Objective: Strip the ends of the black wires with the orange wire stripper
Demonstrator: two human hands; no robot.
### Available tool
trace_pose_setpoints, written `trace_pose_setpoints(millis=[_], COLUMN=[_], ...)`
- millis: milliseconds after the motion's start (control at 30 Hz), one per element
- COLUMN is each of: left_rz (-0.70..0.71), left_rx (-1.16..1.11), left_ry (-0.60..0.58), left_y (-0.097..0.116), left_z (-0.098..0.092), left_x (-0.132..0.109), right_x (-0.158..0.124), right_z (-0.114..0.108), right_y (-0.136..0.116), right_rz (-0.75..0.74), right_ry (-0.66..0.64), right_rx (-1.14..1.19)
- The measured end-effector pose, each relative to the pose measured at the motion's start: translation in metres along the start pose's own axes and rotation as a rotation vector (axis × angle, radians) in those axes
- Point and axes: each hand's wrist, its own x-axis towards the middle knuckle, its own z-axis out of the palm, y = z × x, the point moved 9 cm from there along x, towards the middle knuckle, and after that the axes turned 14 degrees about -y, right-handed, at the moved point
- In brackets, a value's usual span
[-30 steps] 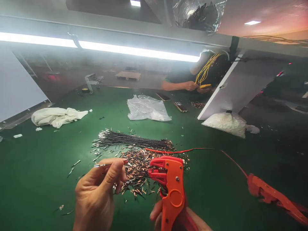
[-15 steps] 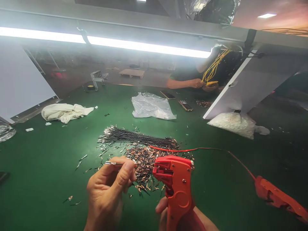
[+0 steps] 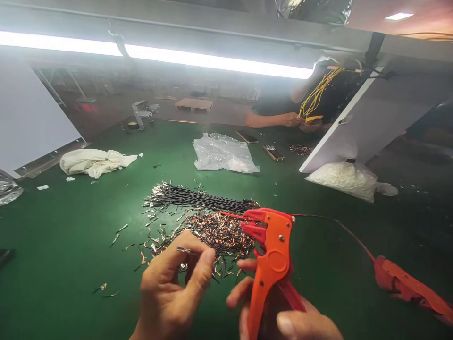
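Thumb and forefinger of my left hand (image 3: 180, 283) pinch a short black wire (image 3: 184, 250) with a metal terminal at its left end. My right hand (image 3: 279, 311) is wrapped loosely round the handle of an orange and red wire stripper (image 3: 274, 250), its jaws pointing left and apart from the wire. Under and behind the tool lies a pile of black wire scraps with bare copper ends (image 3: 219, 231). Just beyond the pile, a bundle of long black wires (image 3: 205, 199) rests on the green table (image 3: 71, 226).
A second red tool (image 3: 410, 285) lies at the right, near a thin red cord. Farther back are a clear plastic bag (image 3: 224, 155), a white cloth (image 3: 95, 163), two phones (image 3: 273, 152) and a filled bag (image 3: 341, 179). Across the table, a person's hands (image 3: 293, 120) hold yellow wires.
The stripper has moved up and to the right, away from the wire, and my right fingers have loosened on its handle. My left hand has shifted slightly right and down with the wire.
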Motion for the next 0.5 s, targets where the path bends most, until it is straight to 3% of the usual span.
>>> trace_pose_setpoints(millis=[100,167,400,500], left_rz=[0.072,0.073,0.048,0.154], left_rx=[0.128,0.174,0.188,0.405], left_ry=[-0.2,-0.264,-0.253,-0.296], left_y=[0.004,0.003,-0.004,0.004], left_z=[0.021,0.029,0.029,0.03], left_x=[0.003,0.003,0.0,0.004], right_x=[-0.001,-0.002,-0.004,-0.003], right_z=[-0.004,-0.006,0.001,0.0], right_y=[-0.007,-0.007,-0.012,-0.013], right_rz=[-0.078,-0.083,-0.075,-0.098], right_ry=[0.066,0.08,-0.007,-0.021], right_rx=[0.078,0.109,0.144,0.151])
